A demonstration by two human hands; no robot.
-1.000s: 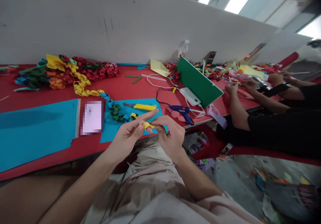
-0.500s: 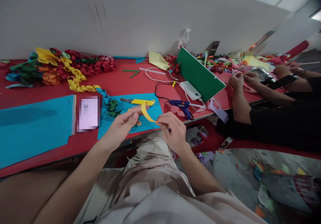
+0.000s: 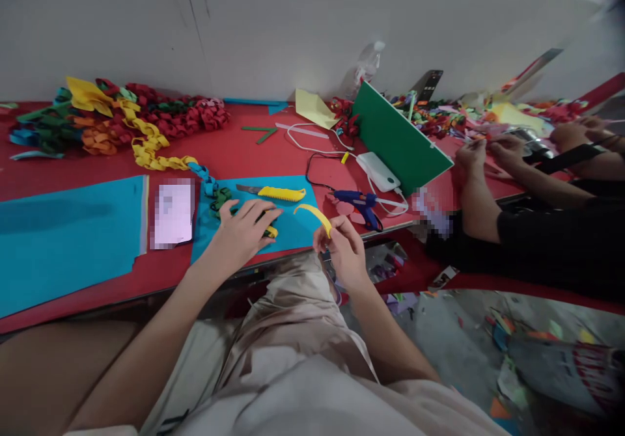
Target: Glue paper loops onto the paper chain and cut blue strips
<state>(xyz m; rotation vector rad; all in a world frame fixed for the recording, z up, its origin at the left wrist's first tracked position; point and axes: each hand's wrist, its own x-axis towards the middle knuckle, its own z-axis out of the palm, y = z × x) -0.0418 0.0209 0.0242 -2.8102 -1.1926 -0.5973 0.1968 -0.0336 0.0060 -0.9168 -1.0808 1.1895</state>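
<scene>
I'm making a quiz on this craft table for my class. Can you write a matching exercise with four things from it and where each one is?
Things:
1. yellow paper strip
2. yellow-handled knife
3. blue glue gun
4. green board

Places:
a. propped at a tilt, next to the white power bank
b. lying on the blue sheet, beyond the left hand
c. pinched in the right hand
d. on the red table, to the right of the blue sheet

Pairs: 1-c, 2-b, 3-d, 4-a
</scene>
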